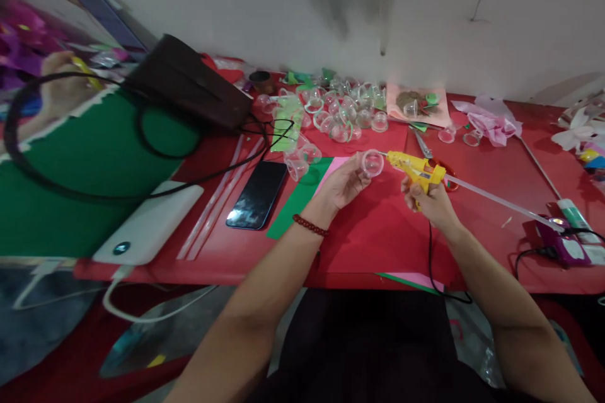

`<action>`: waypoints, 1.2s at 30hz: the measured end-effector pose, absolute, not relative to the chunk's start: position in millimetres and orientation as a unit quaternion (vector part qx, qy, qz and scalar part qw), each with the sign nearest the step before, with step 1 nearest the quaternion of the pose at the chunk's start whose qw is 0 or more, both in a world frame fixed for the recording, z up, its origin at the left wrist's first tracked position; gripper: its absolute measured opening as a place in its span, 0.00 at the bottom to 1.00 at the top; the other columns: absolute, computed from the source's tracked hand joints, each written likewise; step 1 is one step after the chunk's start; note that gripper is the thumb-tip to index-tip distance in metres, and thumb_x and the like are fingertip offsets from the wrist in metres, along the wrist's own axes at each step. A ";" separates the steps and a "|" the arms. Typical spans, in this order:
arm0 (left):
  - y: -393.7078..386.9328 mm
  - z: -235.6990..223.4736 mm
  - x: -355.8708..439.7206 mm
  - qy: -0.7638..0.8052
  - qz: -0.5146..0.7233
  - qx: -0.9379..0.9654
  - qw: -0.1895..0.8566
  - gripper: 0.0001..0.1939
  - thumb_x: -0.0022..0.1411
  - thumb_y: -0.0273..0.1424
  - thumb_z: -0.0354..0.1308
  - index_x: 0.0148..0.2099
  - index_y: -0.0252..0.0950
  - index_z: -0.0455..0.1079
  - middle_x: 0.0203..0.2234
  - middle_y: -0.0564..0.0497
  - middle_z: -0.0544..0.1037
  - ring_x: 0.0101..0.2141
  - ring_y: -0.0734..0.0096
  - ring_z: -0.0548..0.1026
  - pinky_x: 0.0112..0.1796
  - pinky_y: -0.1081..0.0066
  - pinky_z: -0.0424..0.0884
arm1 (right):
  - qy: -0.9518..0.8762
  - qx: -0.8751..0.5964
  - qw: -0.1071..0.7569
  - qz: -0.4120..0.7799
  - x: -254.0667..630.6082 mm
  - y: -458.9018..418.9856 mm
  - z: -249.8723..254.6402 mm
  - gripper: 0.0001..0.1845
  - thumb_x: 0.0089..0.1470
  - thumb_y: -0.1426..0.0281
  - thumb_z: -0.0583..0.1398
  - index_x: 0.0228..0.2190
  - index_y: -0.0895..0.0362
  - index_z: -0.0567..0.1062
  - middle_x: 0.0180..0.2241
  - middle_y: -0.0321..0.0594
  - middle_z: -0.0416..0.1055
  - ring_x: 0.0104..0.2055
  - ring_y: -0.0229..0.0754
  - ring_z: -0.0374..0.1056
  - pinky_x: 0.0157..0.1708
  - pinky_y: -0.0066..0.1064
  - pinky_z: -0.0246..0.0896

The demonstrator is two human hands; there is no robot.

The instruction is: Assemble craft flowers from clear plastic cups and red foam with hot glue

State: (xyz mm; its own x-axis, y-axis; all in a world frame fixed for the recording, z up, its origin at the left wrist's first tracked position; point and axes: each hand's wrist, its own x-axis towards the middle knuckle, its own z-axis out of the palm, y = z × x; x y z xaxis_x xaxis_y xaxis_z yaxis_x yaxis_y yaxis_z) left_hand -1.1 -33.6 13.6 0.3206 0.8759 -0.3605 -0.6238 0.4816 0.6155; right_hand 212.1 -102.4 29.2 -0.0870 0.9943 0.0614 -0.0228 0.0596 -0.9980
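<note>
Between the fingers of my left hand (pixel 347 184) is a small clear plastic cup (pixel 373 164), its round rim facing me. My right hand (pixel 432 201) is wrapped round the handle of a yellow hot glue gun (pixel 410 168). The gun's nozzle points left and meets or nearly meets the cup's rim; I cannot tell which. A long glue stick (pixel 501 195) sticks out of the gun's back. Both hands are above red paper (pixel 378 227) on the table. Behind them lies a heap of similar clear cups (pixel 347 110).
A phone (pixel 258 195), a white power bank (pixel 149 223) and clear glue sticks (pixel 212 201) lie to the left. Scissors (pixel 422 143) are behind the gun. A purple power socket (pixel 562 242) stands at right. A dark bag (pixel 189 85) and another person's hand (pixel 63 88) are at far left.
</note>
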 end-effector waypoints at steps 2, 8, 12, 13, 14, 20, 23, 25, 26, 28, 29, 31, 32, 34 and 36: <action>-34.2 13.6 -1.3 0.332 0.467 0.198 0.795 0.05 0.69 0.25 0.64 0.46 0.34 0.80 0.32 0.51 0.81 0.26 0.79 0.75 0.28 0.78 0.74 | -0.543 -0.455 0.490 0.508 210.8 -103.5 26.5 0.34 0.46 0.34 0.70 0.32 0.52 0.77 0.22 0.32 0.70 0.18 0.33 0.60 0.17 0.30 0.58; -33.9 9.0 -3.0 0.328 0.449 0.217 0.802 0.08 0.66 0.25 0.66 0.47 0.35 0.81 0.34 0.49 0.83 0.28 0.77 0.77 0.29 0.77 0.74 | -0.550 -0.460 0.483 0.502 210.6 -103.3 24.9 0.34 0.47 0.34 0.69 0.32 0.52 0.76 0.22 0.32 0.70 0.18 0.34 0.61 0.17 0.30 0.58; -33.8 6.8 -2.4 0.333 0.449 0.219 0.800 0.05 0.67 0.26 0.65 0.45 0.34 0.79 0.33 0.49 0.83 0.28 0.76 0.77 0.28 0.77 0.73 | -0.557 -0.460 0.479 0.499 211.3 -102.7 26.0 0.35 0.48 0.33 0.68 0.31 0.53 0.75 0.20 0.31 0.67 0.18 0.34 0.61 0.17 0.29 0.57; -33.8 6.8 -2.0 0.336 0.452 0.218 0.797 0.04 0.67 0.25 0.65 0.44 0.34 0.79 0.32 0.49 0.82 0.27 0.76 0.77 0.28 0.78 0.73 | -0.561 -0.460 0.477 0.496 211.4 -102.5 25.9 0.35 0.48 0.33 0.68 0.31 0.53 0.75 0.19 0.30 0.67 0.17 0.33 0.61 0.17 0.28 0.57; -33.8 6.9 -1.5 0.338 0.455 0.216 0.795 0.03 0.67 0.25 0.65 0.43 0.34 0.78 0.31 0.50 0.82 0.27 0.76 0.77 0.27 0.78 0.73 | -0.564 -0.461 0.475 0.493 211.4 -102.1 25.7 0.35 0.48 0.33 0.67 0.30 0.53 0.75 0.18 0.30 0.66 0.17 0.33 0.61 0.17 0.28 0.56; -33.7 8.7 0.8 0.339 0.460 0.216 0.791 0.03 0.68 0.23 0.63 0.44 0.32 0.77 0.31 0.49 0.82 0.25 0.77 0.76 0.26 0.79 0.72 | -0.574 -0.474 0.463 0.481 212.3 -99.1 22.9 0.37 0.48 0.31 0.66 0.29 0.54 0.73 0.18 0.30 0.66 0.17 0.33 0.61 0.17 0.27 0.56; -34.2 10.1 1.0 0.341 0.459 0.217 0.792 0.04 0.68 0.23 0.63 0.44 0.32 0.77 0.31 0.49 0.82 0.25 0.77 0.76 0.26 0.79 0.72 | -0.569 -0.485 0.461 0.478 212.6 -98.9 22.3 0.38 0.47 0.30 0.65 0.31 0.54 0.73 0.18 0.30 0.66 0.18 0.33 0.61 0.17 0.27 0.56; -34.8 11.4 0.8 0.344 0.457 0.215 0.791 0.04 0.69 0.23 0.62 0.44 0.32 0.77 0.29 0.50 0.81 0.24 0.77 0.76 0.26 0.79 0.72 | -0.564 -0.489 0.462 0.479 212.8 -99.0 21.9 0.39 0.46 0.29 0.66 0.31 0.53 0.73 0.19 0.30 0.66 0.17 0.33 0.61 0.17 0.27 0.55; -35.1 12.0 0.7 0.347 0.457 0.213 0.791 0.04 0.70 0.22 0.61 0.43 0.32 0.77 0.29 0.50 0.81 0.24 0.77 0.76 0.26 0.78 0.72 | -0.562 -0.489 0.463 0.480 213.0 -99.0 21.7 0.39 0.46 0.29 0.66 0.31 0.53 0.73 0.18 0.30 0.66 0.17 0.33 0.60 0.17 0.28 0.55; -35.6 12.9 0.5 0.352 0.457 0.209 0.790 0.05 0.70 0.22 0.60 0.43 0.32 0.77 0.28 0.50 0.80 0.24 0.76 0.76 0.26 0.78 0.73 | -0.562 -0.489 0.463 0.481 213.7 -98.8 21.3 0.39 0.45 0.29 0.66 0.30 0.53 0.73 0.18 0.30 0.66 0.17 0.33 0.60 0.17 0.28 0.55; -35.6 13.1 0.4 0.352 0.458 0.208 0.789 0.05 0.71 0.23 0.60 0.44 0.32 0.78 0.29 0.50 0.81 0.24 0.75 0.77 0.26 0.77 0.73 | -0.563 -0.488 0.462 0.481 214.1 -98.6 21.1 0.39 0.45 0.29 0.66 0.29 0.53 0.72 0.18 0.30 0.65 0.17 0.33 0.60 0.17 0.27 0.54; -35.6 13.0 0.1 0.350 0.458 0.210 0.790 0.06 0.71 0.23 0.59 0.45 0.32 0.78 0.31 0.48 0.82 0.25 0.75 0.78 0.26 0.77 0.73 | -0.566 -0.489 0.459 0.478 214.9 -98.1 20.9 0.39 0.46 0.29 0.65 0.28 0.54 0.72 0.17 0.30 0.65 0.17 0.33 0.61 0.17 0.27 0.54; -35.5 12.9 -0.1 0.350 0.458 0.211 0.789 0.06 0.71 0.23 0.60 0.46 0.32 0.78 0.32 0.48 0.82 0.26 0.75 0.78 0.26 0.77 0.73 | -0.568 -0.491 0.458 0.477 215.2 -97.9 20.9 0.39 0.46 0.29 0.65 0.27 0.54 0.72 0.17 0.30 0.65 0.17 0.33 0.61 0.17 0.27 0.53; -35.5 12.9 -0.3 0.351 0.458 0.210 0.790 0.05 0.71 0.23 0.61 0.46 0.31 0.78 0.32 0.47 0.82 0.26 0.74 0.78 0.27 0.77 0.74 | -0.568 -0.495 0.457 0.473 215.6 -97.4 21.0 0.39 0.46 0.29 0.65 0.27 0.54 0.72 0.17 0.30 0.65 0.17 0.33 0.61 0.17 0.27 0.53; -35.8 13.8 -0.4 0.352 0.455 0.210 0.791 0.05 0.69 0.24 0.63 0.46 0.32 0.79 0.32 0.48 0.82 0.26 0.74 0.78 0.27 0.76 0.74 | -0.565 -0.499 0.458 0.471 215.7 -96.8 21.0 0.40 0.45 0.28 0.65 0.26 0.53 0.72 0.16 0.30 0.64 0.16 0.33 0.60 0.17 0.27 0.52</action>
State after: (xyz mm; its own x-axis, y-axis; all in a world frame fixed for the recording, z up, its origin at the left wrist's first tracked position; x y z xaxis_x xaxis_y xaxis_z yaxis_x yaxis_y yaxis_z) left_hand -0.4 -35.8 13.8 0.3381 0.8670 -0.3659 -0.5717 0.4981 0.6520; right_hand 215.7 -96.8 21.0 -0.0823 0.9955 0.0475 0.1328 0.0582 -0.9894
